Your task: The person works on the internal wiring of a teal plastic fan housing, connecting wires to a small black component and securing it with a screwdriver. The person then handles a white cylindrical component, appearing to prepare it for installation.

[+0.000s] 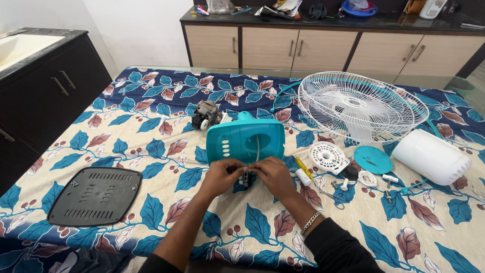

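Observation:
A teal fan base housing (245, 139) stands tilted on the leaf-patterned tablecloth (151, 126). Both hands meet at its near lower edge. My left hand (221, 175) and my right hand (273, 174) pinch a small dark part with wires (246, 178) between their fingertips, just under the housing. A white wire runs up the housing's face. What the fingers hold is partly hidden.
A black vented base plate (95, 195) lies at the near left. A fan motor (206, 115) sits behind the housing. To the right are white fan grilles (359, 105), a white motor cover (431, 156), a teal disc (373, 160), a yellow-handled screwdriver (303, 169) and small screws and knobs.

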